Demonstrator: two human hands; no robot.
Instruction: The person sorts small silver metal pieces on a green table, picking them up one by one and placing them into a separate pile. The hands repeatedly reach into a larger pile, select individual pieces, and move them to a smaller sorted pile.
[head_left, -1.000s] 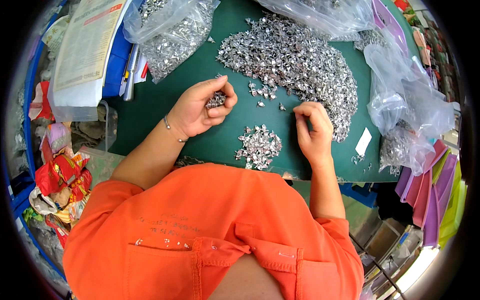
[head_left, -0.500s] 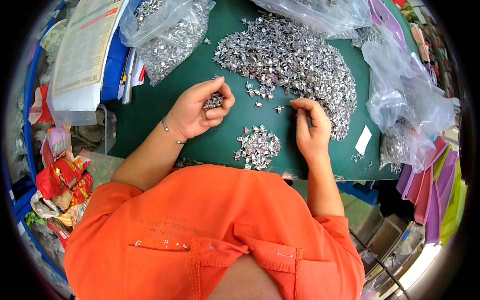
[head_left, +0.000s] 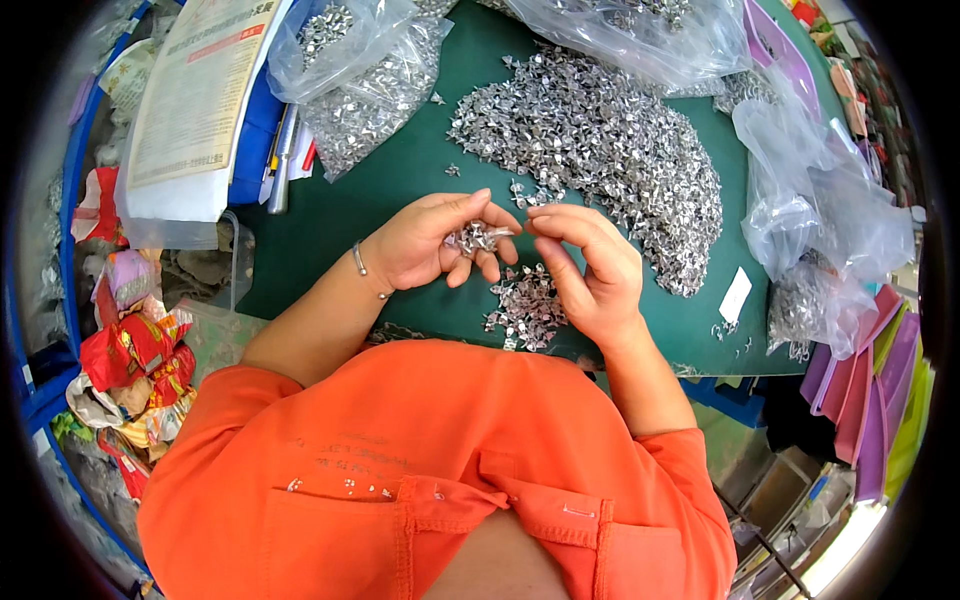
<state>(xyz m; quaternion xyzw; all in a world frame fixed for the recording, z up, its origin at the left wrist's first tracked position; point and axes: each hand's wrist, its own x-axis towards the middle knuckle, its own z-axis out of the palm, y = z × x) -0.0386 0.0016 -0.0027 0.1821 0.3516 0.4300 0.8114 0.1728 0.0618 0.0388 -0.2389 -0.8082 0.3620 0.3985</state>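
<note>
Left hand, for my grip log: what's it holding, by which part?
Small metal pieces, cupped in the left hand; which part is gripped cannot be told.

Single head-worn fisheye view, directed downward.
Camera above the orange shirt, facing the tabletop at close range; left hand and right hand near mid-frame; straight edges appear bowed.
</note>
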